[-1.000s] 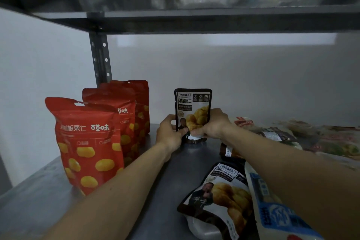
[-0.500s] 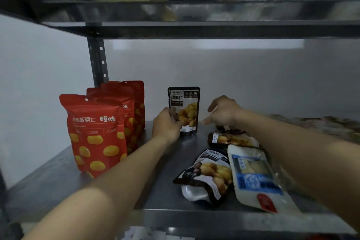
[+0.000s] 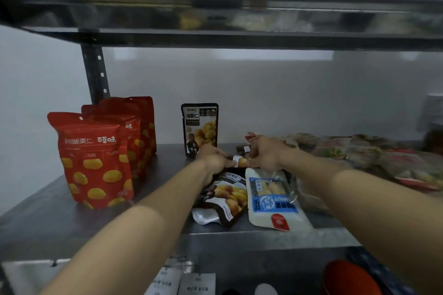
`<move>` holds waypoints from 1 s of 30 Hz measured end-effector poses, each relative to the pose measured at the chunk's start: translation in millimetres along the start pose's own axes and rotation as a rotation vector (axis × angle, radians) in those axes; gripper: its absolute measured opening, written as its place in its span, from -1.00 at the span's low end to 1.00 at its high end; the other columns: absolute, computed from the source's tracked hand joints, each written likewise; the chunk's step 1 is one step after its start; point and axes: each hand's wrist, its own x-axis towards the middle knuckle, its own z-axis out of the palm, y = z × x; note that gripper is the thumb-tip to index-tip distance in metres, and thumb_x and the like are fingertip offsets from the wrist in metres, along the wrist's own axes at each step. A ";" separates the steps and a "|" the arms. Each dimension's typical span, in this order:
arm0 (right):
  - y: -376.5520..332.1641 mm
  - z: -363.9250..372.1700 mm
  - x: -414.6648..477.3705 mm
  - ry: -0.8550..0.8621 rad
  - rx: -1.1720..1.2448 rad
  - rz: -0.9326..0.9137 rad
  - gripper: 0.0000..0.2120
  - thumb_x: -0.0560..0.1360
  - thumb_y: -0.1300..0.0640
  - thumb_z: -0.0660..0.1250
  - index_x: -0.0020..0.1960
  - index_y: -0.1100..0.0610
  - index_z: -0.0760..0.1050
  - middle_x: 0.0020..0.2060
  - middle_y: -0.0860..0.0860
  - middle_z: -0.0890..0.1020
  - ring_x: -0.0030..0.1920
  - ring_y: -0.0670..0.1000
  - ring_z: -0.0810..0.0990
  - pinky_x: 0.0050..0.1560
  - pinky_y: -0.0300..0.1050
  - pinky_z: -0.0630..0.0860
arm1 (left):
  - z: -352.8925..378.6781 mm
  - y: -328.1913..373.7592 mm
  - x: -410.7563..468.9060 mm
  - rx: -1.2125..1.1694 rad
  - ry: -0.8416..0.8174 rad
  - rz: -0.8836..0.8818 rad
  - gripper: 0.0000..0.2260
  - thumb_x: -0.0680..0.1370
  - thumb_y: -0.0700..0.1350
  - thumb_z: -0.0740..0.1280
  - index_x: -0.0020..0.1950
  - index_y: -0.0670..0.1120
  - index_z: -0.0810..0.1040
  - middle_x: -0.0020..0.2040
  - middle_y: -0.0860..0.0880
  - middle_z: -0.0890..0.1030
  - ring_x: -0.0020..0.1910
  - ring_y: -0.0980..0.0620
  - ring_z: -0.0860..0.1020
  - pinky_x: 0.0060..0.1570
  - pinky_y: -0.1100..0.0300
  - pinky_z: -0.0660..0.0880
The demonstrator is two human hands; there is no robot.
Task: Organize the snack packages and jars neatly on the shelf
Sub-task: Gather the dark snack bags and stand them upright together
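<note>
A: Where is the pouch being handled?

B: The small dark pouch (image 3: 240, 161) is low over the shelf (image 3: 48, 218), about mid-depth, between the two hands. Only a strip of it shows: a white label and some yellow chestnuts.

A: And the fingers?

B: The left hand (image 3: 213, 159) curls its fingers round the pouch's left end. The right hand (image 3: 263, 153) pinches the right end, its fingers bent too. Whether the pouch rests on the metal or is lifted off it, I cannot tell.

A: What is nearest to it?

B: Just behind the left hand an upright black pouch (image 3: 200, 127) stands facing out, near the back wall. Just in front of the hands a second black pouch (image 3: 227, 199) lies flat. A white and blue packet (image 3: 271, 201) lies beside it on the right, touching it, and both reach toward the shelf's front edge.

A: Farther out?

B: On the left, well apart, red bags (image 3: 93, 160) stand upright in a row, one behind another, running back to the perforated post (image 3: 96, 72). On the right a heap of packets (image 3: 359, 153) lies jumbled and blurred. The upper shelf (image 3: 215, 19) spans overhead. Below the front edge, at the lower right, an orange-red object (image 3: 347, 278) shows, too blurred to name.
</note>
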 end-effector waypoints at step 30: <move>-25.3 1.6 -41.7 0.425 1.501 0.314 -0.82 0.50 0.21 0.41 0.09 0.20 0.54 -0.01 0.17 0.68 -0.10 0.10 0.70 -0.09 -0.05 0.66 | -12.0 10.3 -58.6 -0.595 0.179 0.048 -0.75 0.36 -0.29 0.53 -0.07 -0.07 0.57 -0.04 -0.09 0.66 -0.06 0.02 0.62 0.10 0.11 0.56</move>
